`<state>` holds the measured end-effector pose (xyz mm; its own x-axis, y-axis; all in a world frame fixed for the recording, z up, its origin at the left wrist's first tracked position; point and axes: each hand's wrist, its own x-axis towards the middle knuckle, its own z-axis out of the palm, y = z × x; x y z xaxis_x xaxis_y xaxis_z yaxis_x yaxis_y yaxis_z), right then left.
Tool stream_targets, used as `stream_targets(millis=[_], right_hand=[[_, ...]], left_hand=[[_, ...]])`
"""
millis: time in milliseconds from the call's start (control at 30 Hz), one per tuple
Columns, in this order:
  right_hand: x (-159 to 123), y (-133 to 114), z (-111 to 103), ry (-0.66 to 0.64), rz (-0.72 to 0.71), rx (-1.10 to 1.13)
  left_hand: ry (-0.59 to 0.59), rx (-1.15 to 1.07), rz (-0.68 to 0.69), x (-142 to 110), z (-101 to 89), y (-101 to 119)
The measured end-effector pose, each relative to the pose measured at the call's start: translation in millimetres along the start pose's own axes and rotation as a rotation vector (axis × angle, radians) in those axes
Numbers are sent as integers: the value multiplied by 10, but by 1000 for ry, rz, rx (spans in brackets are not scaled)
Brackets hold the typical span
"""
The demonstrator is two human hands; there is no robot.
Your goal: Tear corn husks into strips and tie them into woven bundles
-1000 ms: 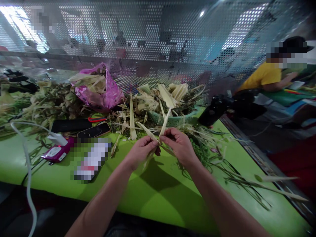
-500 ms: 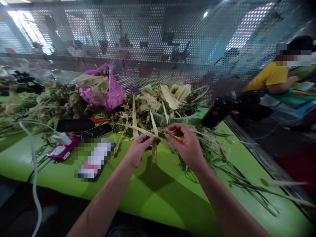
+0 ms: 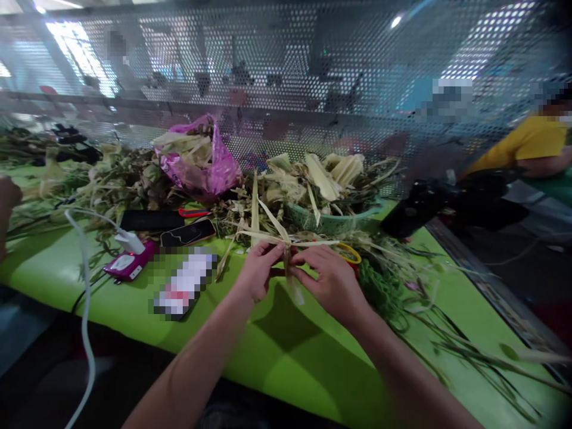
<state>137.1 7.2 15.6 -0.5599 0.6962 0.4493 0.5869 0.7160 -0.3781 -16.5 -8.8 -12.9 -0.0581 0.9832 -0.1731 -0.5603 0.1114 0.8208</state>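
Several pale corn husk strips [image 3: 277,221], bound or crossed at one point, spread out like a star above the green table. My left hand [image 3: 258,273] is closed, thumb and fingers pinching the strips near where they meet. From the other side my right hand [image 3: 331,280] reaches in, its thumb and fingers closed around the hanging husk piece close to the join. Scissors with yellow and red handles [image 3: 351,252] lie just beyond my right hand, partly hidden by it. Green string [image 3: 382,292] is heaped to the right of that hand.
Behind my hands, a green basket [image 3: 353,223] overflows with dried husks. A pink plastic bag [image 3: 201,167] of husks stands left of it. Phones [image 3: 188,233], a purple power strip [image 3: 129,264] and a white cable [image 3: 84,298] lie left. Another person's hand [image 3: 8,199] shows far left.
My right hand has let go of the scissors, which now lie beyond it, and has moved left onto the husk strips. The view has turned slightly left. Another person's hand has appeared at far left.
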Motion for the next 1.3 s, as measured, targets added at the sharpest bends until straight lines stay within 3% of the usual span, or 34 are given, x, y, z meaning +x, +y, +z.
stream_targets(millis=[300,400,567,700,833,967,1167,1300], right_hand=[[-27,-64,77,18,31,-203],[-17,-49,72,-21,79,-33],[-13,-27,46,-129,298,256],[-24,-29,25,-92,266,249],[-22,4,0,-3,250,254],[-17,35,7,-81,364,418],[1,46,-31,-166,355,377],[26,52,-35,-194,404,490]], left_hand=[[-18,-63,14,-3,2,-21],[-24,-18,44,-15,4,-3],[-8,70,142,4,-1,2],[14,97,200,29,6,-9],[-36,102,219,35,3,-16],[-10,131,242,42,-15,-23],[6,-140,134,44,8,-16],[-50,-158,130,39,8,-12]])
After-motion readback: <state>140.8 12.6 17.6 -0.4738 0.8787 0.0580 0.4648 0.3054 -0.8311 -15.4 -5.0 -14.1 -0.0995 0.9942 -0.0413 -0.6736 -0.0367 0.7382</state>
